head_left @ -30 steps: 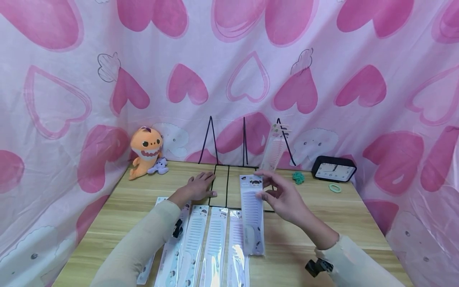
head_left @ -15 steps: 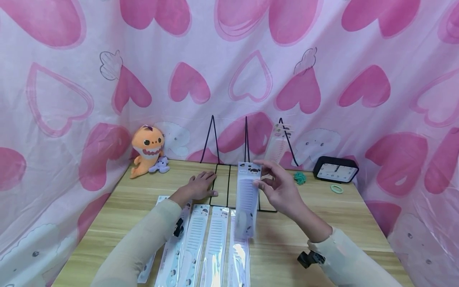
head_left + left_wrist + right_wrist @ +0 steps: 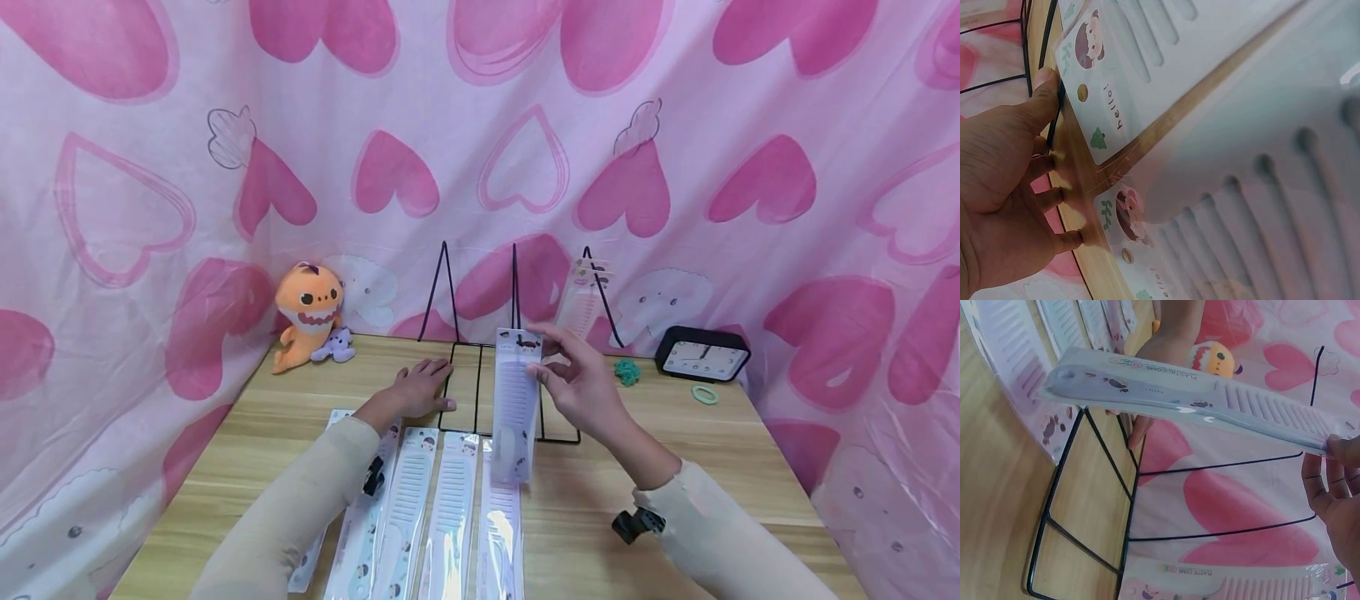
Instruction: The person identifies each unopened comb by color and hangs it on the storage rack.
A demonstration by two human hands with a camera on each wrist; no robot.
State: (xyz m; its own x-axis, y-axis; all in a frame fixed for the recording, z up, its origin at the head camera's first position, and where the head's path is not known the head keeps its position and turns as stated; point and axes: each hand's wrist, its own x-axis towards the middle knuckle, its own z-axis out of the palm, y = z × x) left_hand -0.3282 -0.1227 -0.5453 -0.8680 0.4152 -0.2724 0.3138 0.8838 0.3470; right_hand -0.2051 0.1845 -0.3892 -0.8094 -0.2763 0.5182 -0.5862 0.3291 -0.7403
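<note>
1. Compared with a second ago, the packed comb (image 3: pixel 514 408) is held higher in the head view and slightly farther left, its top now seen before the middle arm of the wire rack (image 3: pixel 477 387)
2. By the right hand (image 3: pixel 581 379) the comb's upper right edge is pinched, thumb and fingers clamped on the card; whether the middle arm is touched by it cannot be told
3. At the left edge of the rack's base the left hand (image 3: pixel 415 392) is rested, thumb and fingers apart, nothing being gripped
4. Near that hand, toward the viewer, a row of packed combs (image 3: pixel 452 492) is laid on the table (image 3: pixel 573 533), partly covered by the left sleeve
5. On the rack's right arm a pink comb (image 3: pixel 576 308) is hung
6. Well apart, an orange plush toy (image 3: pixel 307 312) is placed at left and a black clock (image 3: pixel 702 353) at right
</note>
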